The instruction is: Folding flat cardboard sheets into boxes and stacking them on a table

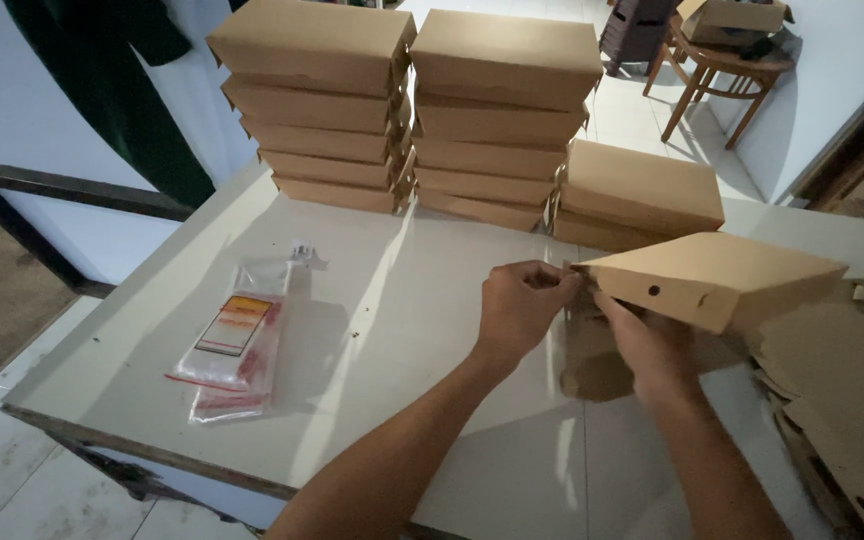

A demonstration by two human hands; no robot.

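1. While we look down from the head view, the white table (372, 330) fills most of the scene, its near left edge worn and dark.
2. We see three stacks of closed brown cardboard boxes (407, 110) along the far edge: two tall stacks side by side and a lower stack (637, 195) at their right.
3. At the right edge of the table we see a heap of flat cardboard sheets (842, 400), not yet folded.
4. Just in front of the low stack we see a half-folded cardboard box (722, 280), tilted, with its lid raised and a small hole in its side wall.
5. Our left hand (522, 305) is closed in a pinch on the left corner of that box.
6. Our right hand (652, 345) sits under the box and presses against its lower flap; we cannot tell how its fingers close, as the box hides them.
7. Well apart to the left, a clear plastic bag (237, 345) with a red and yellow label lies flat on the table.
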